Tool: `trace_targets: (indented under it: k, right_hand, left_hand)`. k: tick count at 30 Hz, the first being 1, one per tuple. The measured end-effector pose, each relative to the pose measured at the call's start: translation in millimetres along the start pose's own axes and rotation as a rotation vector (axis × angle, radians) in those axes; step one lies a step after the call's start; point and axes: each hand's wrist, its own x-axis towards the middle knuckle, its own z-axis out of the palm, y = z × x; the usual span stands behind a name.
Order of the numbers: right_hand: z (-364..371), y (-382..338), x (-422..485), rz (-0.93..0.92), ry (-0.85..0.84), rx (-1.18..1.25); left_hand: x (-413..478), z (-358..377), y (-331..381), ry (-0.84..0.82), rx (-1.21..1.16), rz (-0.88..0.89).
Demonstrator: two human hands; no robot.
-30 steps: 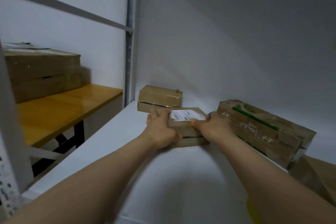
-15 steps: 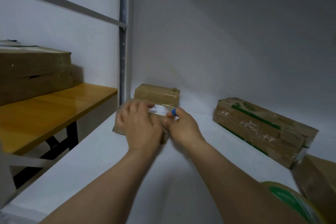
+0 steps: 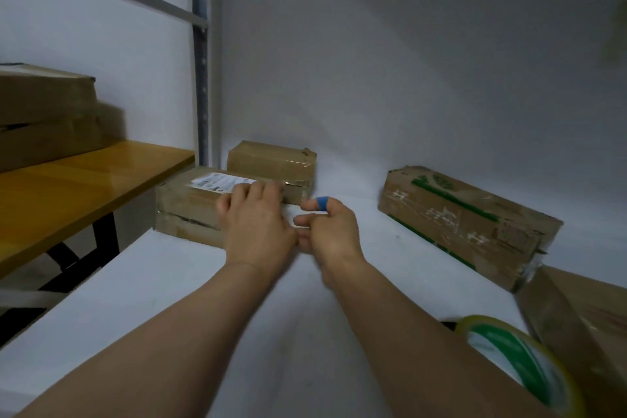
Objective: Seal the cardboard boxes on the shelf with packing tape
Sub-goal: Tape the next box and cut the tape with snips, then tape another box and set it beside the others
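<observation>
Shelf: white flat shelf board against a white wall; carries four of the boxes.
Counter: orange wooden counter, left of the shelf upright, bearing two stacked brown cardboard cartons.
Long box: brown cardboard box with green print, lying on the shelf at right, well apart from both hands.
Corner box: plain brown cardboard box, lower right, partly cut off by the frame.
Labelled box: flat brown cardboard box with a white label, rear left of the shelf.
Rear box: small taped brown cardboard box, touching the labelled box from behind.
Tape: roll of clear packing tape with a green core, lower right, beside the right forearm.
Left hand: palm down, fingers laid flat on the labelled box.
Right hand: just beside the left, off the box, fingers loosely curled; blurred, grip cannot be told.
Band: blue band around the right index finger.
</observation>
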Motion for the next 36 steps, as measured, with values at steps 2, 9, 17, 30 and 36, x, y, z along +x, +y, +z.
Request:
trace_targets:
  k: [2, 9, 17, 30, 36]
  right_hand:
    - [-7.4, 4.5, -0.9, 0.045, 0.022, -0.035]
    - [-15.3, 14.1, -3.2, 0.105, -0.085, -0.312]
    - [-12.1, 15.2, 10.4, 0.015, -0.123, -0.414]
    - [-8.3, -18.8, 91.1, -0.337, -0.082, -0.773]
    - [10.9, -18.1, 124.1, -0.354, -0.131, -0.827]
  left_hand:
    - [-0.7, -2.9, -0.5, 0.019, 0.069, -0.027]
    - [-0.1, -12.2, 7.9, 0.013, 0.155, 0.052]
    - [0.2, -13.3, 40.2, -0.108, -0.12, 0.1]
    - [1.4, 39.0, 24.7, -0.402, -0.482, -0.135]
    - [5.1, 46.3, 18.7, -0.434, -0.58, -0.225]
